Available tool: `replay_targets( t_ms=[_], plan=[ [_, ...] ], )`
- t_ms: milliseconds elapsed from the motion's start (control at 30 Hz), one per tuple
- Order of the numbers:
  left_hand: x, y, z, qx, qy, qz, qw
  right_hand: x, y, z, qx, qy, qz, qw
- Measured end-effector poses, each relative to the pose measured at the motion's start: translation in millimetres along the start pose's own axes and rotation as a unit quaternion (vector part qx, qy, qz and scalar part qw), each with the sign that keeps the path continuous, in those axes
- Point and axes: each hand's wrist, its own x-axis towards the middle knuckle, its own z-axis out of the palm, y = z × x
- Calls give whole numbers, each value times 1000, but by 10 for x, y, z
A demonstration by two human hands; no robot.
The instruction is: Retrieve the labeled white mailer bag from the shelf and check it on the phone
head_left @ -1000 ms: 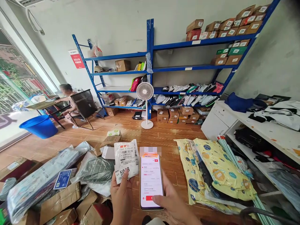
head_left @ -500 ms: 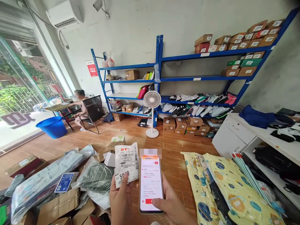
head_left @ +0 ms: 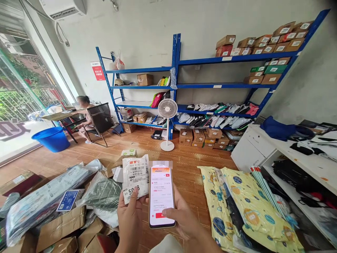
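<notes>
My left hand (head_left: pixel 131 214) grips a small white parcel (head_left: pixel 135 175) by its lower part, thumb across the printed label. Right beside it, a smartphone (head_left: pixel 161 193) is held upright in my right hand (head_left: pixel 179 214). The phone's screen is lit with a list and a red button near the bottom, and my right thumb lies over that button. Both things are held side by side above the wooden floor, their faces turned toward me. The fingers behind the parcel and the phone are mostly hidden.
Cardboard boxes (head_left: pixel 61 225) and bagged parcels (head_left: pixel 102 193) lie heaped at left. Yellow patterned packages (head_left: pixel 258 207) lie at right, near a white counter (head_left: pixel 252 142). Ahead stand a fan (head_left: pixel 167 109) and blue shelves (head_left: pixel 200 85). A person (head_left: pixel 85 110) sits beside a blue bin (head_left: pixel 51 138).
The camera view has shifted a little, so the room sits further left and higher in the picture. Both hands still hold the parcel and the phone, with the thumb near the red button.
</notes>
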Motion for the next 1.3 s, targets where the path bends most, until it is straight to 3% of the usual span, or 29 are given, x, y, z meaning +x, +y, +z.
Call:
replay_targets(
  t_ms=[633,1300],
  plan=[
    [-43,-24,-11,-10,-59,24,998,-23,-34,-37,-32,-3,-2,999],
    [-74,-32,-42,-4,-62,14,998,-89,-43,8,-12,-4,-15,1000]
  ],
)
